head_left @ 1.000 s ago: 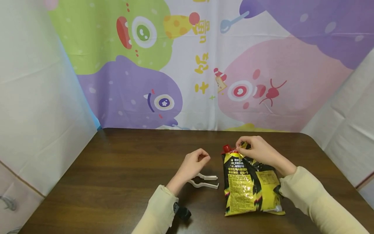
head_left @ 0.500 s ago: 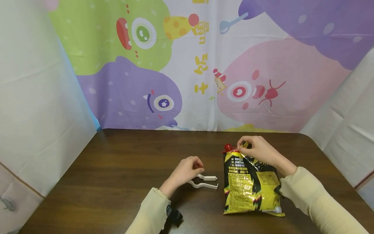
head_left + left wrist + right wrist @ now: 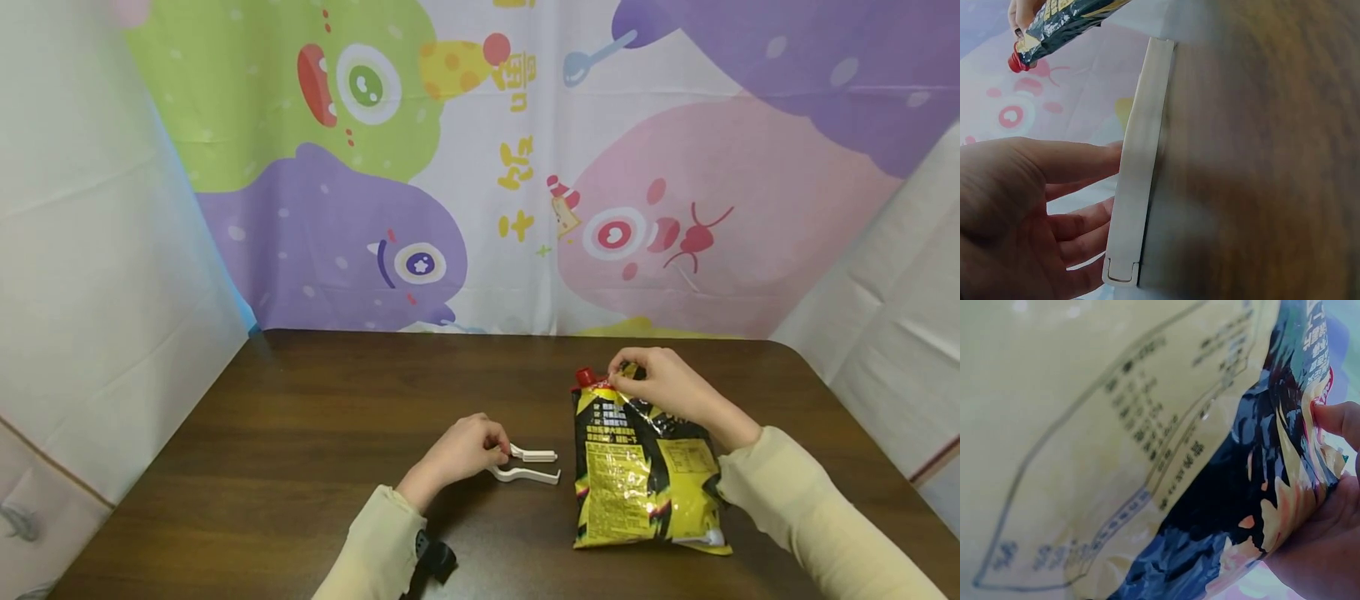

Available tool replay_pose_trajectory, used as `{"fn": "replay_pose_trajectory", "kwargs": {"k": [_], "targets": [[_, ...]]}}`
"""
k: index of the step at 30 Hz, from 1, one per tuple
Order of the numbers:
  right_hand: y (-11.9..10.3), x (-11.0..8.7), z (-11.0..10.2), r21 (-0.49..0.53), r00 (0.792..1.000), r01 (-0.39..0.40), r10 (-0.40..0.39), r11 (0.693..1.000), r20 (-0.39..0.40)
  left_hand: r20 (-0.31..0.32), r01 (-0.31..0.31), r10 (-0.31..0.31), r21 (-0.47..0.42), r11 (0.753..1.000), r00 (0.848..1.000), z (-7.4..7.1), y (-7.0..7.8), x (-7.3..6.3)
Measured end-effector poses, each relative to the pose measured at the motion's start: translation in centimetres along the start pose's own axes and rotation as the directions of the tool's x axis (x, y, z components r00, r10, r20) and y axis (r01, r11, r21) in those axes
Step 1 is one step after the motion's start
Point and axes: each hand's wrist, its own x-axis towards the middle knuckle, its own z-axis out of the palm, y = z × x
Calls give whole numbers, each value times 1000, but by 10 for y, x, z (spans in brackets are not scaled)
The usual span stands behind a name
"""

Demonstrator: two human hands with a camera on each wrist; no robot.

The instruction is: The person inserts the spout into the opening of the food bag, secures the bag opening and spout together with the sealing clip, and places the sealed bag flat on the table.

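Observation:
A black-and-yellow spouted pouch (image 3: 618, 483) with a red cap (image 3: 585, 377) lies on the table at the right. My right hand (image 3: 660, 385) pinches its top edge just right of the cap, and the right wrist view shows my thumb pressed on the crumpled foil. Left of the pouch lies a white bag clip (image 3: 528, 476), its two arms spread toward the pouch. My left hand (image 3: 467, 448) is over the clip's left end, fingers loosely bent. In the left wrist view the thumb and fingertips reach the edge of the bag clip (image 3: 1139, 156), which hides their ends.
The brown wooden table (image 3: 322, 417) runs back to a cartoon-printed curtain (image 3: 510, 167). White cloth (image 3: 97, 208) hangs along both sides. A black wrist device (image 3: 435, 560) is strapped at my left sleeve.
My left hand has come down and a little to the left, from above the bag clip to its left end. The right hand keeps its pinch on the pouch, nearly still.

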Motion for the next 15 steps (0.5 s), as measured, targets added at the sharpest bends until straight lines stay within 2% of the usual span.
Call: {"fn": "replay_pose_trajectory", "kwargs": {"k": [9,12,15], "targets": [[-2,0,0,1,1000,-9,9,1000,1,-19,48,-47,49,998,999,3,-2,-1],[-1,0,0,1,1000,-9,9,1000,1,-10,36,-36,41,999,999,0,-3,-1],[0,0,0,0,1000,-8,8,1000,2,28,10,-10,-3,1000,1000,-4,-4,-3]]}}
